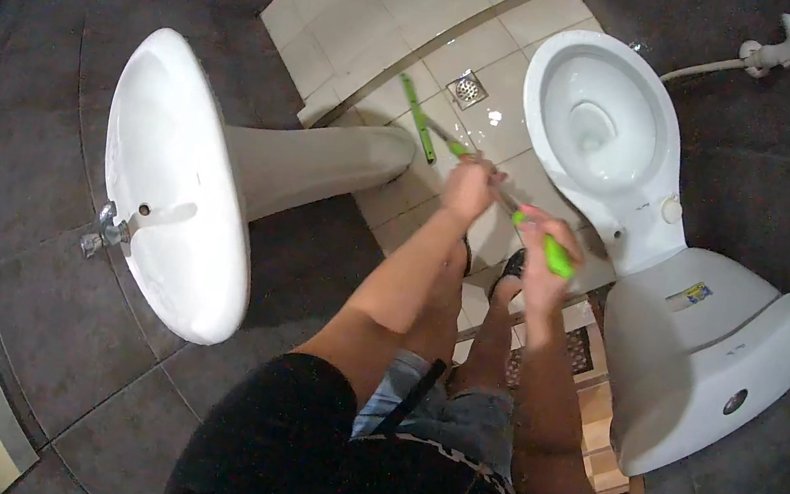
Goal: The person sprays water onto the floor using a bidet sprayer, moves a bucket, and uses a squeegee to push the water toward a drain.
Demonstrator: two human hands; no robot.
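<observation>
A floor squeegee with a long green head (419, 118) and a slim handle slants across the wet beige floor tiles (457, 127). My left hand (472, 186) grips the handle partway down, just above its green lower joint (459, 149). Higher up, my right hand (548, 244) is wrapped around the green end grip (558, 257). The squeegee head lies beside the base of the sink pedestal (347, 157). A square metal floor drain (468, 90) is set in the tiles near the head.
To the left stands a white pedestal washbasin (168, 192) with a chrome tap (106, 231). A white toilet (602, 117) with its cistern (704, 366) is on the right. Behind it hangs a spray nozzle (775, 50) on a hose. A raised tiled ledge (397, 12) borders the floor ahead.
</observation>
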